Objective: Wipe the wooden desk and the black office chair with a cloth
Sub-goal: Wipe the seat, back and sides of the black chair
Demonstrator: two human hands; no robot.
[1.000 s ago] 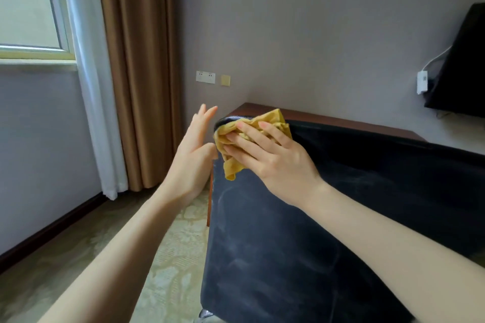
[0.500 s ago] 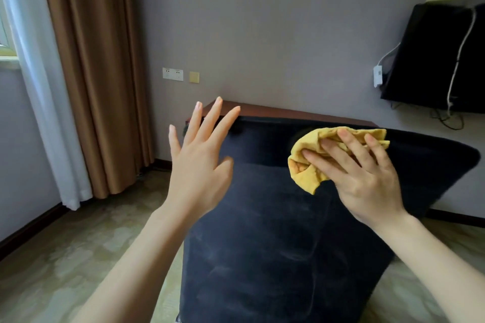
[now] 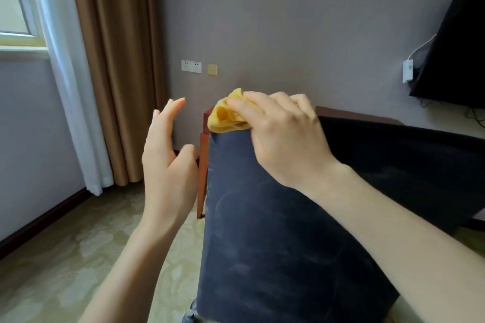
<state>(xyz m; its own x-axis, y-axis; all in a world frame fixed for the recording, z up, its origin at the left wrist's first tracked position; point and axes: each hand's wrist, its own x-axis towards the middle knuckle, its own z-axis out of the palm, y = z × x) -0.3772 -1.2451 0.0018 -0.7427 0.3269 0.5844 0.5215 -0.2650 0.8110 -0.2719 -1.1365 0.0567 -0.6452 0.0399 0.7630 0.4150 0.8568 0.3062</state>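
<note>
Far left, a brown curtain (image 3: 115, 65) hangs beside the window.

The left hand (image 3: 168, 165) is raised just left of the black office chair (image 3: 288, 244). Its fingers are straight and spread and it holds nothing. Contact with the chair edge cannot be confirmed. It is probably placed there to steady the backrest.

The yellow cloth (image 3: 225, 118) is bunched into a pad at the backrest's top left corner.

The right hand (image 3: 283, 139) has its fingers curled over the cloth and clamps it down against that corner, which suits rubbing along the top edge.

The wooden desk (image 3: 354, 113) stands beyond the chair against the far wall, and only its leg and a strip of its top show.

Pale smears remain across the backrest, so the chair appears only partly wiped.
</note>
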